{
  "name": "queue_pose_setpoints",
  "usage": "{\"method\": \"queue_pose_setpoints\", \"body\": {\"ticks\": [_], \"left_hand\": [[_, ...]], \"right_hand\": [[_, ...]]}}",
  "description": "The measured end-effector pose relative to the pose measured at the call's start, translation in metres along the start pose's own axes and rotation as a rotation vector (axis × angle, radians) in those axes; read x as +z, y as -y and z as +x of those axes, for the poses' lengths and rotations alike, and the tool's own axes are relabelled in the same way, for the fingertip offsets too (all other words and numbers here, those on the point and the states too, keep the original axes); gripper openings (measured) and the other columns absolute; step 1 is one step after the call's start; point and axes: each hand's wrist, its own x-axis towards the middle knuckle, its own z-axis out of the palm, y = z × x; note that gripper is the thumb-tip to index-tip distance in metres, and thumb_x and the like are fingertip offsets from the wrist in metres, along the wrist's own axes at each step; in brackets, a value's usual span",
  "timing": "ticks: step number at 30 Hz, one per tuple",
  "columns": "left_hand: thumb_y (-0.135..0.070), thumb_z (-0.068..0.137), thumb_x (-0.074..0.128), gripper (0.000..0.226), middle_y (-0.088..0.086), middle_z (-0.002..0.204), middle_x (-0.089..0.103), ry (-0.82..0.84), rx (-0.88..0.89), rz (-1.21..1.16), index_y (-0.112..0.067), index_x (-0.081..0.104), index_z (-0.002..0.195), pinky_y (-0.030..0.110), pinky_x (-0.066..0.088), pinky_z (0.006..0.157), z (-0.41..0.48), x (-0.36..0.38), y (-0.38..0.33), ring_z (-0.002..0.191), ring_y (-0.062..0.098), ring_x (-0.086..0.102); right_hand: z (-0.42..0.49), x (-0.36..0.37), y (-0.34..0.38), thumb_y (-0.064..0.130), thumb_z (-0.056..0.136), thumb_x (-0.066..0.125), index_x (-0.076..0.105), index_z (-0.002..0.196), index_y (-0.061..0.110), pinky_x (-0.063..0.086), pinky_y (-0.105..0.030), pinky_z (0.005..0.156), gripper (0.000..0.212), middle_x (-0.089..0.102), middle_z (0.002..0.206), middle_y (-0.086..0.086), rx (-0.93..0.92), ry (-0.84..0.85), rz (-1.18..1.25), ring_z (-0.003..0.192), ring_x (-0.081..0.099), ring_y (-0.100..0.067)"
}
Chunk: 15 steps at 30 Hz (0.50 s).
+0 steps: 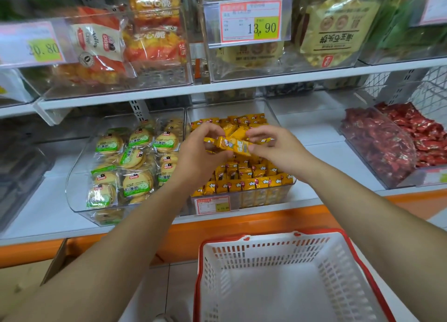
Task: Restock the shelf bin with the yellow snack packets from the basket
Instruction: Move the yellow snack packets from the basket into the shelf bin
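Judging by the basket (273,236), which shows no packets inside, the restocking looks nearly done. Neat rows already fill the clear shelf bin (263,197), and only a last handful seems left to set down. That handful of yellow snack packets (232,141) is held up between both hands, above the middle of the bin. The left hand (200,150) grips its left end with curled fingers; the right hand (273,145) pinches the right end. The basket sits near and low on the right, well apart from the bin.
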Motion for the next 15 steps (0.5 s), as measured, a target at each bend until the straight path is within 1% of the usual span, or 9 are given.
{"method": "queue_pose_setpoints", "body": {"ticks": [2, 4, 6, 8, 9, 10, 11, 13, 15], "left_hand": [[-0.009, 0.079, 0.084, 0.040, -0.011, 0.107, 0.066, 0.071, 0.019, -0.042, -0.035, 0.063, 0.100, 0.017, 0.056, 0.062, -0.006, -0.009, -0.009, 0.085, 0.001, 0.066], [-0.005, 0.078, 0.083, 0.041, -0.014, 0.108, 0.066, 0.130, 0.056, -0.106, -0.031, 0.065, 0.104, 0.019, 0.058, 0.066, -0.009, -0.015, -0.016, 0.086, 0.005, 0.070], [-0.001, 0.079, 0.081, 0.046, -0.014, 0.109, 0.066, 0.183, 0.082, -0.182, -0.029, 0.065, 0.111, 0.017, 0.057, 0.068, -0.009, -0.016, -0.021, 0.087, 0.004, 0.072], [-0.002, 0.082, 0.079, 0.057, -0.009, 0.114, 0.067, 0.163, 0.050, -0.206, -0.035, 0.058, 0.123, 0.021, 0.060, 0.070, -0.008, -0.014, -0.019, 0.088, 0.008, 0.074], [-0.007, 0.084, 0.079, 0.058, -0.009, 0.116, 0.067, 0.134, 0.025, -0.143, -0.038, 0.054, 0.126, 0.024, 0.061, 0.070, -0.007, -0.012, -0.016, 0.088, 0.008, 0.073], [-0.014, 0.087, 0.077, 0.053, -0.011, 0.115, 0.067, 0.123, 0.018, -0.004, -0.038, 0.053, 0.127, 0.026, 0.061, 0.071, -0.005, -0.011, -0.012, 0.088, 0.008, 0.072], [-0.022, 0.090, 0.075, 0.043, -0.015, 0.113, 0.067, 0.157, 0.031, 0.190, -0.038, 0.056, 0.125, 0.029, 0.061, 0.073, -0.003, -0.009, -0.005, 0.089, 0.006, 0.069], [-0.034, 0.093, 0.071, 0.024, -0.017, 0.109, 0.070, 0.335, 0.078, 0.582, -0.036, 0.066, 0.117, 0.037, 0.057, 0.084, 0.000, -0.005, 0.006, 0.096, 0.010, 0.066], [-0.045, 0.094, 0.067, 0.025, -0.014, 0.111, 0.073, 0.484, 0.095, 0.803, -0.038, 0.070, 0.117, 0.040, 0.048, 0.097, 0.000, 0.002, 0.015, 0.106, 0.016, 0.065]], "right_hand": [[-0.007, 0.000, 0.007, 0.030, 0.093, 0.068, 0.068, 0.111, 0.036, 0.051, -0.020, 0.083, 0.020, 0.069, 0.106, 0.013, -0.016, 0.112, -0.010, 0.096, 0.065, 0.003], [-0.012, 0.002, 0.013, 0.039, 0.092, 0.067, 0.068, 0.110, 0.033, 0.053, -0.026, 0.086, 0.019, 0.070, 0.101, 0.012, -0.037, 0.138, -0.056, 0.097, 0.066, -0.004], [-0.016, 0.000, 0.016, 0.037, 0.090, 0.070, 0.065, 0.111, 0.024, 0.056, -0.030, 0.076, 0.025, 0.070, 0.093, 0.006, -0.042, 0.151, -0.047, 0.085, 0.067, -0.007], [-0.019, -0.006, 0.017, 0.030, 0.089, 0.072, 0.059, 0.117, 0.027, 0.055, -0.028, 0.067, 0.031, 0.068, 0.091, 0.004, -0.020, 0.167, -0.003, 0.072, 0.065, -0.005], [-0.020, -0.010, 0.016, 0.029, 0.090, 0.072, 0.055, 0.122, 0.032, 0.054, -0.028, 0.068, 0.037, 0.065, 0.092, 0.004, -0.011, 0.162, 0.000, 0.073, 0.064, -0.006], [-0.021, -0.015, 0.014, 0.030, 0.090, 0.071, 0.051, 0.127, 0.038, 0.052, -0.031, 0.072, 0.042, 0.060, 0.093, 0.005, 0.002, 0.144, -0.005, 0.077, 0.064, -0.010], [-0.022, -0.019, 0.012, 0.030, 0.091, 0.071, 0.047, 0.130, 0.041, 0.050, -0.037, 0.075, 0.047, 0.055, 0.092, 0.005, 0.023, 0.116, -0.001, 0.082, 0.063, -0.017], [-0.024, -0.025, 0.007, 0.029, 0.090, 0.072, 0.045, 0.133, 0.038, 0.051, -0.048, 0.080, 0.051, 0.050, 0.089, 0.004, 0.062, 0.065, 0.035, 0.090, 0.064, -0.034], [-0.026, -0.028, 0.005, 0.028, 0.087, 0.075, 0.049, 0.130, 0.032, 0.053, -0.054, 0.082, 0.051, 0.053, 0.090, 0.002, 0.062, 0.038, 0.063, 0.094, 0.067, -0.036]]}}
